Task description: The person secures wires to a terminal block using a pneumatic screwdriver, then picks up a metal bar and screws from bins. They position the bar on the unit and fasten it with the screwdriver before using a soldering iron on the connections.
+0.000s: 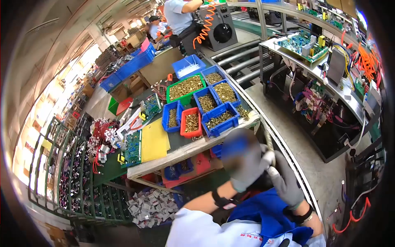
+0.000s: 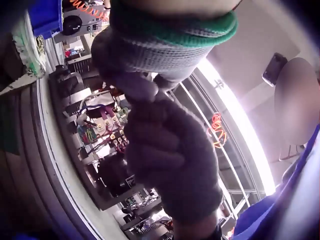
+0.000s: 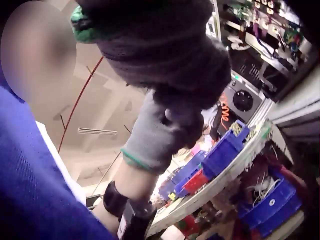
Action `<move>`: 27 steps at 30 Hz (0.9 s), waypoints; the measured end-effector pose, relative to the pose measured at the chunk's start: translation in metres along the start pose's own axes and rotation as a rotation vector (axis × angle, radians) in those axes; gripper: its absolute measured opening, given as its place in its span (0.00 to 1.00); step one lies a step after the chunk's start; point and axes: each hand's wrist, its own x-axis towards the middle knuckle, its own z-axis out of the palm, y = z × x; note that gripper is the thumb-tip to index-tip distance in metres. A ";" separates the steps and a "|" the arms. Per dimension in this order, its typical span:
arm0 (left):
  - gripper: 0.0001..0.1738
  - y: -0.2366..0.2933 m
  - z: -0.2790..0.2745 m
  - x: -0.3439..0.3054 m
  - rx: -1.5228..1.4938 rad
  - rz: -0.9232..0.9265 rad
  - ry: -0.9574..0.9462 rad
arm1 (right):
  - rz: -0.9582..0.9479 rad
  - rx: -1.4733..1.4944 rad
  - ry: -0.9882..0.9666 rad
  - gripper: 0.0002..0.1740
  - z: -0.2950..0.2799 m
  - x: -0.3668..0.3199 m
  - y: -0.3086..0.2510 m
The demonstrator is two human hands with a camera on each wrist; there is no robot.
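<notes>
Both hands wear grey knitted gloves with green cuffs and meet in front of the body. In the head view a blur covers much of my left hand [image 1: 247, 171]; in the right wrist view that left hand [image 3: 157, 132] shows with bent fingers against the other. Fingers curled in, my right hand [image 1: 286, 181] is seen from its knuckle side in the left wrist view, where the right hand [image 2: 172, 155] has the left fingertips [image 2: 142, 90] right at its top. A thin pale strip [image 1: 268, 142] shows just above the hands; whether either holds it I cannot tell.
On the wooden-edged bench [image 1: 193, 149], blue bins, a red bin [image 1: 191, 122] and a green tray [image 1: 185, 87] hold small brass-coloured parts. Green circuit boards [image 1: 133, 147] lie left, beside a yellow sheet [image 1: 155, 140]. Another worker [image 1: 177, 18] sits beyond; rollers [image 1: 242, 61] run at right.
</notes>
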 end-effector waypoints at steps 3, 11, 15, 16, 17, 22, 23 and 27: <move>0.10 -0.007 -0.029 -0.006 0.228 0.157 0.037 | 0.155 0.089 0.020 0.19 0.005 -0.024 0.010; 0.26 -0.071 -0.310 0.084 1.247 0.044 0.963 | 0.343 0.121 0.231 0.16 -0.022 -0.075 0.031; 0.31 -0.068 -0.316 0.098 1.205 -0.305 0.832 | 0.412 0.216 0.223 0.20 -0.011 -0.064 0.026; 0.30 -0.066 -0.315 0.105 1.272 -0.127 0.968 | 0.443 0.233 0.252 0.19 -0.010 -0.065 0.031; 0.20 -0.054 -0.312 0.109 1.474 0.086 0.952 | 0.415 0.202 0.252 0.19 -0.011 -0.064 0.038; 0.15 -0.046 -0.340 0.164 1.481 0.103 0.377 | 0.448 0.122 0.168 0.20 -0.020 -0.035 0.038; 0.15 -0.041 -0.338 0.175 1.550 0.003 0.265 | 0.411 0.054 0.120 0.21 -0.022 -0.028 0.038; 0.14 -0.044 -0.329 0.221 1.816 -0.348 -0.109 | 0.339 -0.021 0.075 0.25 -0.029 0.011 0.022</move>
